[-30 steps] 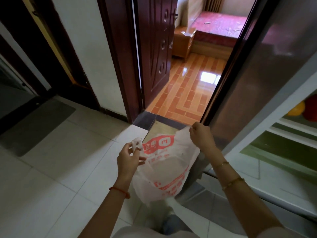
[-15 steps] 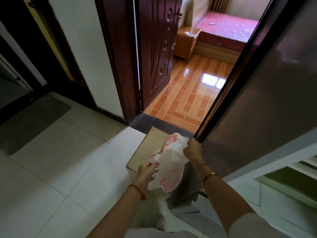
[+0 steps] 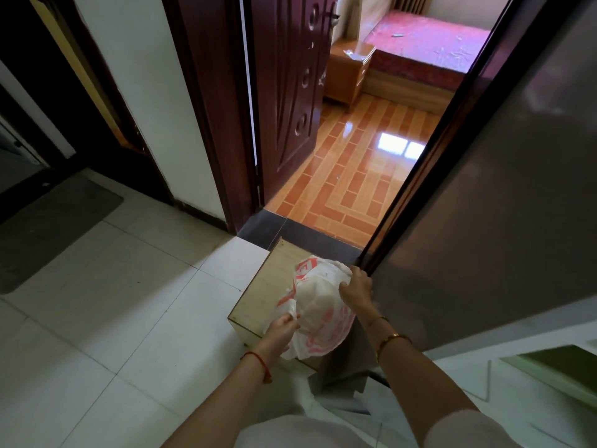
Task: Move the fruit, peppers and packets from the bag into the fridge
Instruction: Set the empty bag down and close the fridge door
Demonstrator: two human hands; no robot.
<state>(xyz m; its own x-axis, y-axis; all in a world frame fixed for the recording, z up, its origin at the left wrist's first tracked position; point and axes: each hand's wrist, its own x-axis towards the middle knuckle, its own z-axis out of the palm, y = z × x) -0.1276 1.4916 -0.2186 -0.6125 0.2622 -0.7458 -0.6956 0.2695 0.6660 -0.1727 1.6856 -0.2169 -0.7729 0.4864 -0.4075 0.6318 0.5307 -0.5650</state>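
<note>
A white plastic bag [image 3: 318,313] with red print lies crumpled on a low wooden box [image 3: 263,291] on the floor. My left hand [image 3: 280,329] pinches the bag's near left edge. On the bag's right side my right hand [image 3: 355,291] grips the plastic, right beside the open fridge door [image 3: 504,202]. The bag looks slack and flat; I see no fruit, peppers or packets. Only a corner of the fridge interior [image 3: 562,367] shows at the lower right.
The grey fridge door stands open across the right half of the view. An open dark wooden door [image 3: 287,101] leads to a room with an orange tiled floor [image 3: 352,176]. A dark mat [image 3: 48,227] lies on the white tiles at left.
Both hands have lowered the bag from mid-air down onto the wooden box. The bag has collapsed from spread open to bunched. My view has swung left, away from the fridge shelves.
</note>
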